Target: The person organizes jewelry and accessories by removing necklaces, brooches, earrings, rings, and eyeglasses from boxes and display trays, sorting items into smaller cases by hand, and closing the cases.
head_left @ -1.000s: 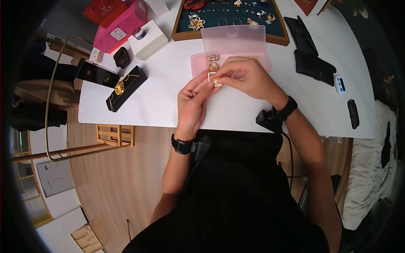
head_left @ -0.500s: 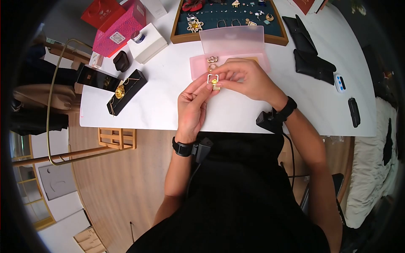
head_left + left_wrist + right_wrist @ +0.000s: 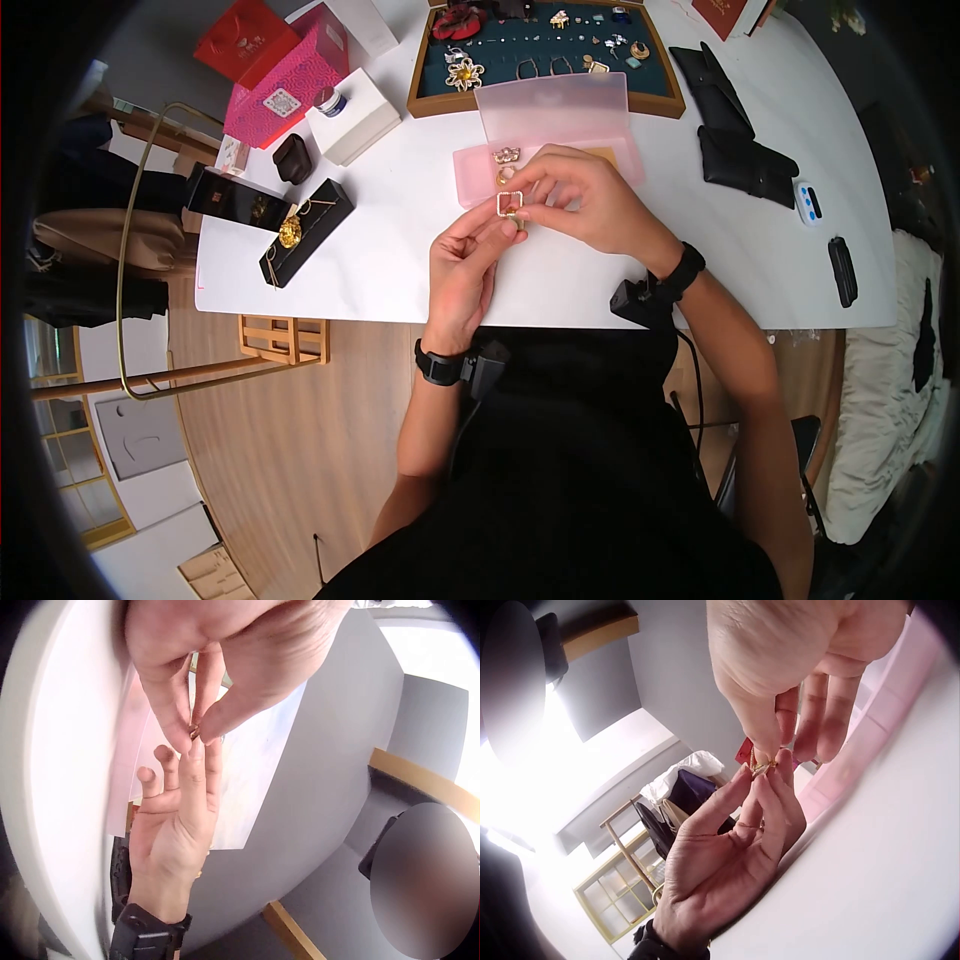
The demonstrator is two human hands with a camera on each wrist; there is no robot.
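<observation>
A small square-framed piece of gold jewellery [image 3: 510, 199], perhaps an earring, is held between both hands over the table. From the left, my left hand [image 3: 463, 268] pinches its lower part between thumb and fingers. My right hand [image 3: 597, 208] pinches it from the right, thumb opposite forefinger. In the right wrist view the fingertips of both hands meet at the gold piece [image 3: 762, 769], hiding much of it. Just beyond the hands lies an open pink case [image 3: 470, 187] with a gold ring [image 3: 506, 175] and a gem-set ornament [image 3: 507, 155] inside.
Behind the case stands a wooden jewellery tray [image 3: 640, 100]. To the left are a black necklace box [image 3: 325, 225], a white box [image 3: 365, 125] and a pink box [image 3: 310, 75]. Black pouches [image 3: 745, 160] and a black penknife-like object [image 3: 842, 272] lie at right.
The square frame, half hidden a second ago, has turned to show more fully. The yellow and pale parts below it are now largely covered by my fingers. Both hands keep their pinch.
</observation>
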